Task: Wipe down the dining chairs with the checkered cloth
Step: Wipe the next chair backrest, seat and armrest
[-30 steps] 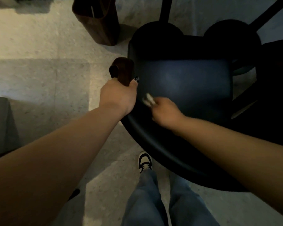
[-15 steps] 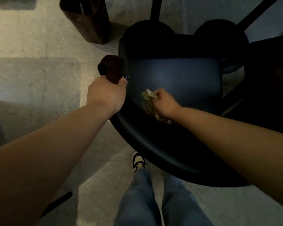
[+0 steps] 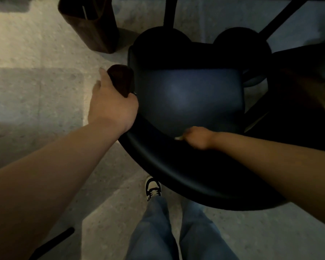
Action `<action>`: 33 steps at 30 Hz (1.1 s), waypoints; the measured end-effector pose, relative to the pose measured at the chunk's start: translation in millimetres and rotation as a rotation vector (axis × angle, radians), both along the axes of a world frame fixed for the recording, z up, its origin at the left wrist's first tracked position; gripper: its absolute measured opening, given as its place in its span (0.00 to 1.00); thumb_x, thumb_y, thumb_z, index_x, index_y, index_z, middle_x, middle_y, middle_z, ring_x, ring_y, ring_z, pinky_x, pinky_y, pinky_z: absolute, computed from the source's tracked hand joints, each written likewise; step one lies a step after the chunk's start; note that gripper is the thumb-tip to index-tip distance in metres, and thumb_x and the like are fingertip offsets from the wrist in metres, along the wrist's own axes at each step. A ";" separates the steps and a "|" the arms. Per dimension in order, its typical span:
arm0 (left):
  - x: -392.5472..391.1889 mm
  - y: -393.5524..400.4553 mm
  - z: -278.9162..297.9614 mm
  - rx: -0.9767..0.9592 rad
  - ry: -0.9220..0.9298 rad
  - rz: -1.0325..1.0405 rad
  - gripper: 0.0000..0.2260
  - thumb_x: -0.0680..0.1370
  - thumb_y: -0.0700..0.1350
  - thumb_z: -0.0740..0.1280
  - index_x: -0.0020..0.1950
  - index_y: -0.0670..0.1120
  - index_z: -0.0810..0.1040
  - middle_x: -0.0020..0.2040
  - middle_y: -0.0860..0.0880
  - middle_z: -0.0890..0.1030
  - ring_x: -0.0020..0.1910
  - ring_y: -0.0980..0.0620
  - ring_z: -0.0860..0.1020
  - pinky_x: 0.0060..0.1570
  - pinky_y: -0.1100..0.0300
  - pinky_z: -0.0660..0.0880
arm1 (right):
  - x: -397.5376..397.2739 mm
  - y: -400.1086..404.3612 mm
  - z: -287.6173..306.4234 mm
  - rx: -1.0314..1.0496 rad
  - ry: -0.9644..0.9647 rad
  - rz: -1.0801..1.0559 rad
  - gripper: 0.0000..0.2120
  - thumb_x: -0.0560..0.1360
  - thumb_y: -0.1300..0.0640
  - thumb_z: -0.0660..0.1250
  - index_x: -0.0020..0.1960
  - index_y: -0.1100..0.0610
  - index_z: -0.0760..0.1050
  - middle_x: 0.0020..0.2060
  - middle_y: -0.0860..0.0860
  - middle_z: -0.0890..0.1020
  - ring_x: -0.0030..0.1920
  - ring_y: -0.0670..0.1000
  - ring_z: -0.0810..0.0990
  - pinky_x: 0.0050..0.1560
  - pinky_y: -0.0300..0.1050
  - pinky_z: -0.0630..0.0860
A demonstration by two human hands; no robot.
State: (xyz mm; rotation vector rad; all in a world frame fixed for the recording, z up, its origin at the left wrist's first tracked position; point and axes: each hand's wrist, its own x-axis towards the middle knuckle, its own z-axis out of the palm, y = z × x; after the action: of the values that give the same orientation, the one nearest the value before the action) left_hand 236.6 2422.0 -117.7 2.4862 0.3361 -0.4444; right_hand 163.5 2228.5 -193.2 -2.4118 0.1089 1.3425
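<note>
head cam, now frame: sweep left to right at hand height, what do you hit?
Floor → left hand gripping the brown armrest end → blue seat cushion → right hand on the curved backrest, a light scrap of cloth at its fingers.

Chair (image 3: 186, 177): back rail black, slight sheen. Seat (image 3: 191, 98): dark navy blue, plain, no pattern. Armrest (image 3: 121, 79) at 10 o'clock of seat: dark reddish-brown. Cloth (image 3: 178, 138): only a pale sliver visible at 6 o'clock of seat; check pattern cannot be made out. Floor (image 3: 36, 94): light grey-beige, finely speckled. Second brown chair piece (image 3: 94, 25) at 11 o'clock of frame: dark brown. Jeans (image 3: 158, 231): faded blue. Shoe (image 3: 153, 187): black and white panels.
</note>
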 end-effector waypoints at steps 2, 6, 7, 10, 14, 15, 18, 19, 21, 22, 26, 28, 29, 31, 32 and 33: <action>-2.8 0.2 2.2 -0.006 -0.059 -0.024 0.39 0.77 0.49 0.66 0.81 0.50 0.46 0.80 0.45 0.52 0.76 0.44 0.59 0.65 0.61 0.57 | 0.9 11.8 -1.4 0.077 -0.140 -0.033 0.15 0.82 0.56 0.54 0.62 0.61 0.73 0.62 0.61 0.76 0.61 0.59 0.75 0.59 0.45 0.70; -9.4 0.7 8.7 -0.012 -0.216 -0.138 0.34 0.76 0.43 0.66 0.79 0.48 0.55 0.81 0.46 0.47 0.78 0.47 0.53 0.64 0.66 0.52 | -3.8 2.4 -5.5 0.122 -0.119 0.018 0.15 0.81 0.56 0.54 0.60 0.61 0.75 0.60 0.60 0.78 0.60 0.58 0.76 0.56 0.43 0.70; -10.7 0.7 11.8 -0.020 -0.284 -0.211 0.31 0.76 0.42 0.66 0.78 0.46 0.59 0.80 0.45 0.48 0.78 0.47 0.53 0.67 0.66 0.51 | -5.8 -3.2 -4.1 0.115 -0.107 0.016 0.15 0.80 0.59 0.55 0.61 0.61 0.76 0.60 0.60 0.78 0.60 0.58 0.77 0.57 0.43 0.70; -13.4 -2.1 17.8 -0.081 -0.398 -0.482 0.25 0.75 0.39 0.66 0.73 0.44 0.69 0.79 0.44 0.58 0.77 0.48 0.57 0.76 0.53 0.55 | -10.3 -23.6 -3.0 0.053 -0.069 0.060 0.15 0.76 0.64 0.58 0.59 0.58 0.78 0.57 0.58 0.80 0.57 0.56 0.79 0.57 0.43 0.72; -13.1 -3.7 17.4 -0.119 -0.323 -0.609 0.15 0.76 0.41 0.66 0.63 0.47 0.80 0.68 0.48 0.76 0.67 0.50 0.74 0.68 0.53 0.69 | -11.6 -73.2 4.7 -0.136 0.057 0.218 0.13 0.77 0.60 0.60 0.57 0.57 0.79 0.56 0.57 0.81 0.55 0.56 0.79 0.53 0.43 0.73; -13.1 -3.6 18.0 -0.111 -0.303 -0.611 0.14 0.76 0.43 0.65 0.60 0.49 0.82 0.59 0.49 0.82 0.58 0.48 0.80 0.60 0.54 0.75 | -10.0 -89.0 10.1 -0.210 0.075 0.274 0.13 0.77 0.60 0.60 0.57 0.59 0.79 0.57 0.58 0.80 0.56 0.57 0.79 0.53 0.44 0.73; -12.3 -2.4 18.0 -0.068 -0.266 -0.631 0.11 0.76 0.45 0.65 0.54 0.54 0.84 0.30 0.61 0.75 0.27 0.60 0.72 0.30 0.64 0.66 | 1.5 -133.6 27.1 -0.432 0.066 0.420 0.15 0.77 0.57 0.61 0.60 0.63 0.76 0.59 0.59 0.79 0.59 0.59 0.78 0.54 0.45 0.73; -11.3 -2.4 17.3 -0.054 -0.254 -0.632 0.10 0.76 0.45 0.66 0.52 0.55 0.84 0.28 0.62 0.73 0.26 0.62 0.69 0.29 0.64 0.63 | 7.1 -145.3 31.8 -0.488 0.063 0.441 0.15 0.78 0.56 0.61 0.61 0.62 0.75 0.59 0.59 0.79 0.59 0.59 0.78 0.54 0.46 0.73; -10.2 -1.2 16.6 -0.050 -0.215 -0.642 0.09 0.76 0.47 0.66 0.50 0.57 0.84 0.30 0.59 0.76 0.28 0.61 0.71 0.30 0.62 0.65 | 12.8 -159.8 37.4 -0.542 0.065 0.452 0.15 0.78 0.56 0.61 0.61 0.61 0.75 0.59 0.58 0.78 0.59 0.58 0.78 0.53 0.45 0.73; -9.5 -0.9 16.6 -0.051 -0.193 -0.653 0.08 0.76 0.50 0.65 0.50 0.58 0.83 0.32 0.55 0.79 0.30 0.56 0.74 0.32 0.59 0.68 | 12.2 -163.6 37.8 -0.540 0.062 0.448 0.14 0.77 0.57 0.61 0.60 0.60 0.75 0.59 0.58 0.78 0.58 0.58 0.78 0.52 0.45 0.73; -8.6 1.3 14.8 -0.060 -0.175 -0.646 0.13 0.71 0.55 0.59 0.48 0.60 0.83 0.33 0.54 0.80 0.28 0.56 0.74 0.31 0.58 0.70 | 3.7 -178.8 54.2 -0.519 -0.040 0.433 0.12 0.76 0.59 0.61 0.56 0.59 0.78 0.55 0.58 0.79 0.54 0.58 0.78 0.50 0.46 0.75; -8.3 1.7 13.9 -0.059 -0.167 -0.639 0.14 0.70 0.57 0.58 0.48 0.61 0.82 0.34 0.53 0.82 0.29 0.53 0.77 0.33 0.54 0.75 | -1.6 -191.9 75.2 -0.517 -0.133 0.335 0.12 0.75 0.60 0.61 0.55 0.58 0.80 0.53 0.58 0.81 0.53 0.59 0.79 0.51 0.48 0.76; -8.0 1.4 14.5 -0.067 -0.161 -0.636 0.15 0.70 0.58 0.57 0.48 0.62 0.82 0.36 0.52 0.83 0.31 0.51 0.79 0.35 0.51 0.77 | -7.4 -195.8 86.9 -0.515 -0.176 0.275 0.12 0.75 0.60 0.61 0.54 0.57 0.80 0.52 0.57 0.81 0.51 0.58 0.79 0.50 0.49 0.76; -8.9 0.6 16.4 -0.093 -0.170 -0.626 0.15 0.70 0.59 0.56 0.47 0.63 0.81 0.40 0.53 0.84 0.37 0.48 0.81 0.40 0.47 0.79 | -29.7 -190.6 106.7 -0.529 -0.289 0.193 0.12 0.73 0.61 0.61 0.52 0.55 0.81 0.52 0.56 0.81 0.50 0.58 0.79 0.48 0.49 0.76; -9.3 0.7 17.1 -0.097 -0.186 -0.621 0.14 0.70 0.59 0.56 0.46 0.64 0.80 0.40 0.54 0.84 0.37 0.48 0.81 0.41 0.47 0.79 | -44.5 -181.9 113.3 -0.545 -0.360 0.172 0.13 0.72 0.61 0.62 0.52 0.55 0.81 0.52 0.55 0.81 0.51 0.58 0.80 0.48 0.49 0.77; -9.8 1.1 17.4 -0.096 -0.199 -0.620 0.13 0.70 0.59 0.56 0.46 0.65 0.79 0.40 0.54 0.84 0.36 0.49 0.81 0.40 0.47 0.79 | -59.8 -169.6 118.3 -0.541 -0.425 0.165 0.13 0.71 0.61 0.62 0.52 0.54 0.80 0.53 0.54 0.81 0.51 0.58 0.80 0.49 0.50 0.77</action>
State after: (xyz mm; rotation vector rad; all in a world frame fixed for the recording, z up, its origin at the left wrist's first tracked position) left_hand 226.7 2423.1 -100.3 2.4742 -0.5386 -0.4325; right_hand 103.8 2058.9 -74.9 -3.1706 0.1796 0.9096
